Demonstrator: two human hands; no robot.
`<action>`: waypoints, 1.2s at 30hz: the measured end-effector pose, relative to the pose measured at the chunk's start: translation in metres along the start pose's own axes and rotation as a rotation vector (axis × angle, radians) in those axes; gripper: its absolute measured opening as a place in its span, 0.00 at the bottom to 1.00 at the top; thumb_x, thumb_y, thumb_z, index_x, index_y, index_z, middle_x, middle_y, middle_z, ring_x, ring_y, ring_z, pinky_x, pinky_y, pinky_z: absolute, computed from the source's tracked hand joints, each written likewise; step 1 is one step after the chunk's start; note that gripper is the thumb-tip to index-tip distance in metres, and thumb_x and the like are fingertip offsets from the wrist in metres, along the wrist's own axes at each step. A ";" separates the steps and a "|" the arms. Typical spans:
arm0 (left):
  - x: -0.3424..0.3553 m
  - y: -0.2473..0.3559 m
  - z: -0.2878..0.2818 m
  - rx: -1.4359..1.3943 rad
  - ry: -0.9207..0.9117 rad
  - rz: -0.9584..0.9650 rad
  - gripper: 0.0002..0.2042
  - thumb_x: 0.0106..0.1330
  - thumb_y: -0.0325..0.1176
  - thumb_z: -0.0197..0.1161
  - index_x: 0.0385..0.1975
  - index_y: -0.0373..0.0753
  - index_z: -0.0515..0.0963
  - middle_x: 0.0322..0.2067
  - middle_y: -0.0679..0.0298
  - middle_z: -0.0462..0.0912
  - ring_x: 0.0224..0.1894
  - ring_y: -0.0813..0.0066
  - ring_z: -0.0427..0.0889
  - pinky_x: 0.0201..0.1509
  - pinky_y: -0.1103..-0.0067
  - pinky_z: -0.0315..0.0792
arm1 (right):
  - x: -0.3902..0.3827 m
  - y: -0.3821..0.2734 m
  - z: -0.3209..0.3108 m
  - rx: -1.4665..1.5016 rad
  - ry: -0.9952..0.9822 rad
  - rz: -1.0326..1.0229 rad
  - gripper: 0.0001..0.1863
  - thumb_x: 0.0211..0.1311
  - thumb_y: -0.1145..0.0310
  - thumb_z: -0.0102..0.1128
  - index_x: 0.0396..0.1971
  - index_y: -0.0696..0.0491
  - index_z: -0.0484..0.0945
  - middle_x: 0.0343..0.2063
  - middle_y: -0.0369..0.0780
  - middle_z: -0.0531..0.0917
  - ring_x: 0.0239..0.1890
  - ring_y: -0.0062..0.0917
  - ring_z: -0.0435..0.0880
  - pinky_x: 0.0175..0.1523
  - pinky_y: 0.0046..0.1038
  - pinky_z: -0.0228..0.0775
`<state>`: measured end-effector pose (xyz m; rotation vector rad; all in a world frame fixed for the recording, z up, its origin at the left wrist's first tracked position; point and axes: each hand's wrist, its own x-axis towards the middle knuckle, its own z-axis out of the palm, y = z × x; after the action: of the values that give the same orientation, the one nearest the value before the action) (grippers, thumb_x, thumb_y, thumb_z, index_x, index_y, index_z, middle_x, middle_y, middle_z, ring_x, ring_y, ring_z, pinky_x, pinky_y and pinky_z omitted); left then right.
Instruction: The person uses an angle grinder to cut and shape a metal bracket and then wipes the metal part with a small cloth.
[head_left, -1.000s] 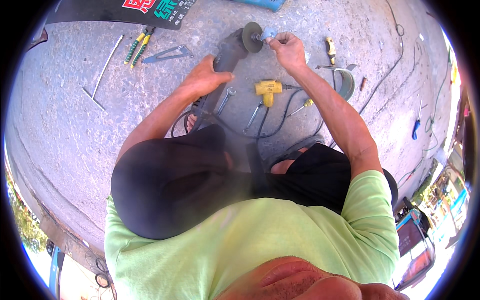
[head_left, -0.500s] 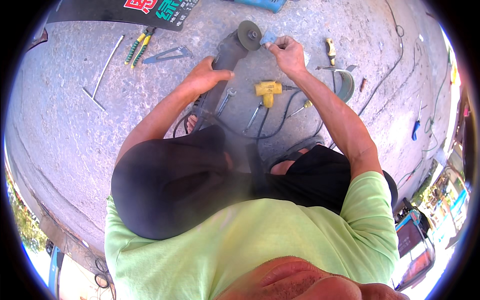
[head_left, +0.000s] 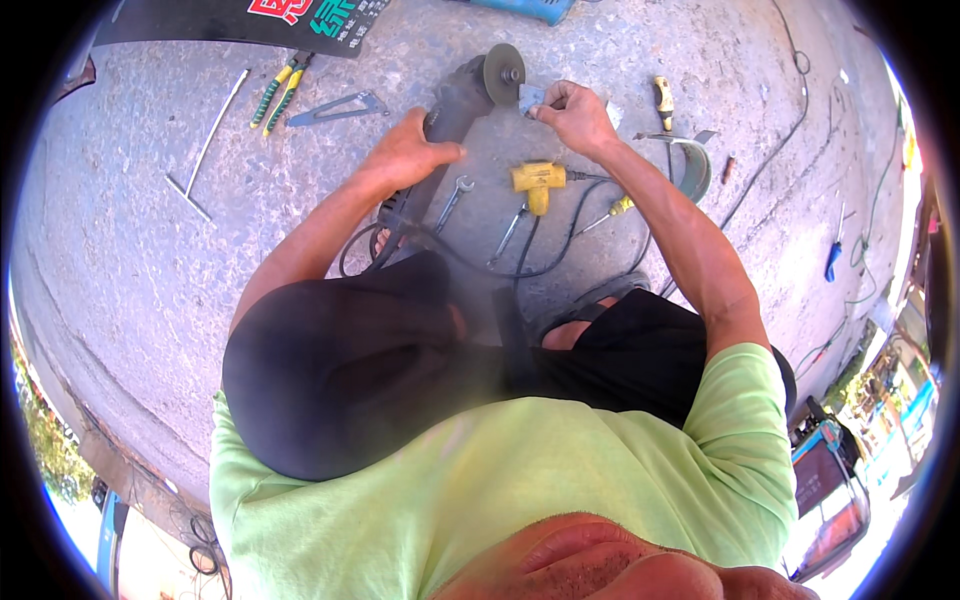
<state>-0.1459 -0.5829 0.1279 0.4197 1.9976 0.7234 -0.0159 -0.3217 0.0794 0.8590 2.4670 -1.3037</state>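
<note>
My left hand (head_left: 408,155) is closed round the body of a dark angle grinder (head_left: 457,110), its thumb lying across the top. At the grinder's far end the round disc (head_left: 500,78) faces up and to the right. Between thumb and fingers my right hand (head_left: 577,115) pinches a small bluish-grey flat piece (head_left: 531,98) close to the disc's right edge; whether they touch I cannot tell. From the grinder's near end a dark cord loops by my foot.
Near the grinder lie a spanner (head_left: 455,203), a yellow plug connector (head_left: 538,183) with cords, and a screwdriver (head_left: 607,215). Pliers (head_left: 281,92), a triangular metal bracket (head_left: 338,109) and a T-shaped rod (head_left: 207,150) are at left. A curved metal guard (head_left: 694,170) lies right of my forearm.
The grinder's disc has shifted slightly right and turned a little. My right hand has moved slightly right and nearer to me with the flat piece, which shows more of its face.
</note>
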 end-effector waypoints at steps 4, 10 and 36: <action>0.002 0.006 -0.007 0.001 0.025 -0.001 0.37 0.56 0.48 0.73 0.59 0.27 0.72 0.51 0.43 0.82 0.53 0.53 0.84 0.59 0.66 0.75 | 0.002 0.012 0.006 0.293 0.022 0.054 0.15 0.61 0.67 0.71 0.43 0.58 0.80 0.35 0.35 0.87 0.34 0.18 0.81 0.41 0.25 0.74; -0.002 0.010 -0.012 -0.084 0.046 -0.032 0.37 0.56 0.48 0.74 0.58 0.26 0.72 0.50 0.43 0.82 0.52 0.54 0.84 0.58 0.66 0.75 | 0.016 0.013 -0.013 0.579 -0.023 0.158 0.15 0.63 0.70 0.66 0.48 0.56 0.78 0.38 0.36 0.88 0.35 0.17 0.83 0.40 0.21 0.72; -0.005 0.011 0.000 -0.127 -0.026 -0.044 0.37 0.55 0.49 0.73 0.56 0.25 0.73 0.48 0.44 0.83 0.50 0.56 0.84 0.56 0.67 0.76 | 0.009 -0.007 0.001 0.463 0.184 0.113 0.11 0.61 0.64 0.71 0.36 0.56 0.84 0.29 0.32 0.83 0.31 0.14 0.76 0.37 0.23 0.68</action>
<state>-0.1435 -0.5768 0.1381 0.3078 1.9182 0.8088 -0.0271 -0.3220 0.0800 1.2518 2.2294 -1.8641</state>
